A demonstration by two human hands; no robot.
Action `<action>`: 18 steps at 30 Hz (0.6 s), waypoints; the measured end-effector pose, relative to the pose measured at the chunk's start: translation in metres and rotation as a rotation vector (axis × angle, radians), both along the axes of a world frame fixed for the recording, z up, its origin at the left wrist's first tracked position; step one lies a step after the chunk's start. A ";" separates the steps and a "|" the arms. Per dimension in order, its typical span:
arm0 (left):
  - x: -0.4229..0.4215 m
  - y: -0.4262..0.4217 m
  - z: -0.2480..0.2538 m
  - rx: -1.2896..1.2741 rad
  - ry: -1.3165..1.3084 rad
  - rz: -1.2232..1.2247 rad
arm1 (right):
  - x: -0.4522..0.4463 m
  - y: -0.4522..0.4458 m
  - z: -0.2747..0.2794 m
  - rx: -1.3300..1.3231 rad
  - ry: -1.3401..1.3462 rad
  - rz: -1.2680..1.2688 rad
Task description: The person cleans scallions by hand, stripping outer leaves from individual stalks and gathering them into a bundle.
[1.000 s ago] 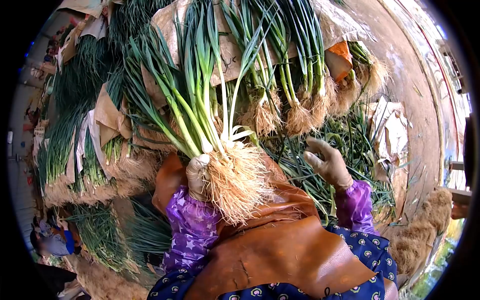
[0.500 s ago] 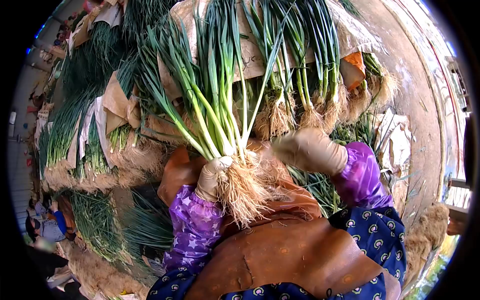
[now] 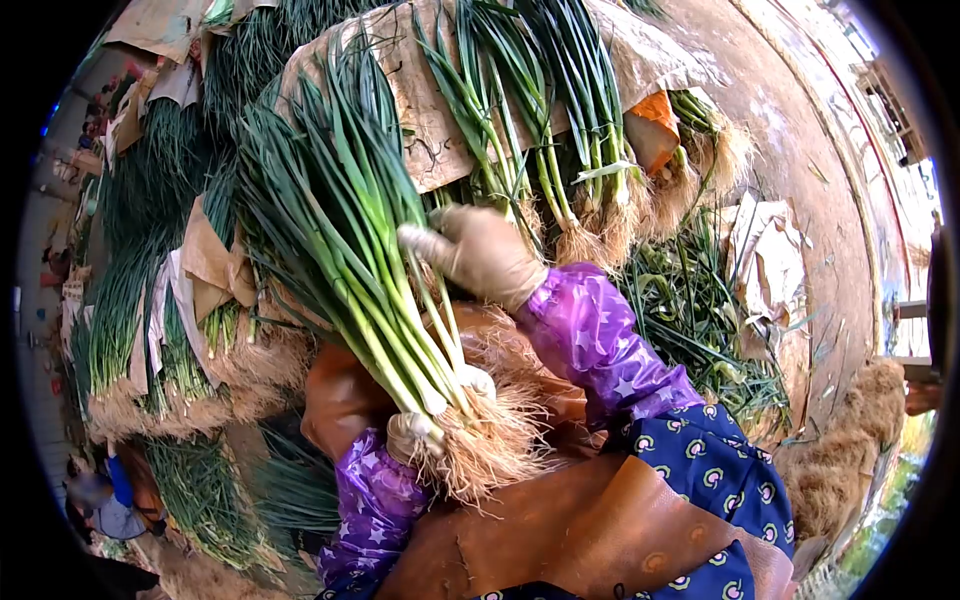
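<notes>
My left hand point(image 3: 408, 438), in a pale glove, is closed around the lower stalks of a bunch of leeks point(image 3: 385, 290). Long, pale fibrous roots point(image 3: 490, 445) hang from its base over my lap, and the green leaves fan up and to the left. My right hand point(image 3: 485, 255), gloved too, is at the right side of the bunch, at mid-height. Its fingers are stretched toward the leaves and slightly blurred; whether they touch them is hard to make out. A brown apron point(image 3: 500, 545) covers my lap.
More leeks point(image 3: 590, 110) lie ahead on brown paper point(image 3: 425, 150), roots toward me. Further stacks point(image 3: 120, 330) stand at the left. Loose leaves point(image 3: 700, 310) and a crumpled paper sack point(image 3: 765, 260) are at the right. Another person point(image 3: 110, 500) sits at the lower left.
My right hand has moved left from the bunch's right side to its leaves. The bunch has tilted further left and dropped slightly, still in my left hand.
</notes>
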State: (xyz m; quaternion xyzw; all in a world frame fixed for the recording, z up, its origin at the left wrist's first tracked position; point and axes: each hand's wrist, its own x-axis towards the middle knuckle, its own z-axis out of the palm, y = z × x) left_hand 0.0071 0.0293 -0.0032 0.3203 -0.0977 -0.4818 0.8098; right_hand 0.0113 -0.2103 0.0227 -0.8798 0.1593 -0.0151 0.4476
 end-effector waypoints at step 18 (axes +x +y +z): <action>0.002 -0.005 -0.048 -0.038 0.147 -0.147 | -0.062 0.016 -0.019 0.720 -0.152 -0.071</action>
